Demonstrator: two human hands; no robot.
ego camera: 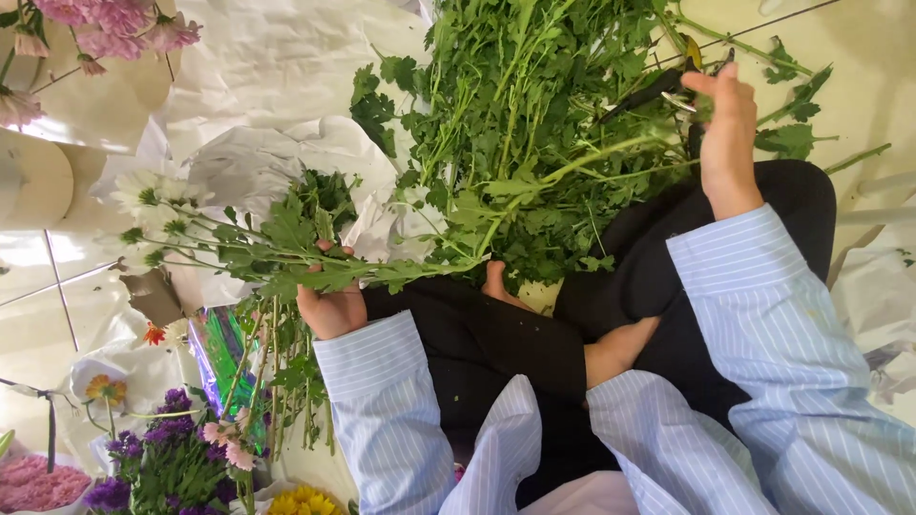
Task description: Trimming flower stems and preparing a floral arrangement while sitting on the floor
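My left hand is closed around the leafy stems of white daisy-like flowers, whose heads point to the left. One long pale green stem runs from that bunch up to the right. My right hand grips black pruning shears at the far end of that stem, the blades partly hidden among leaves. Beneath both hands lies a big heap of cut green foliage. My crossed legs in dark trousers sit between my arms.
Crumpled white wrapping paper lies under and behind the greenery. Pink flowers are at the top left. Purple, pink, yellow and orange flowers stand in bunches at the bottom left, beside a green plastic sleeve. The floor is pale tile.
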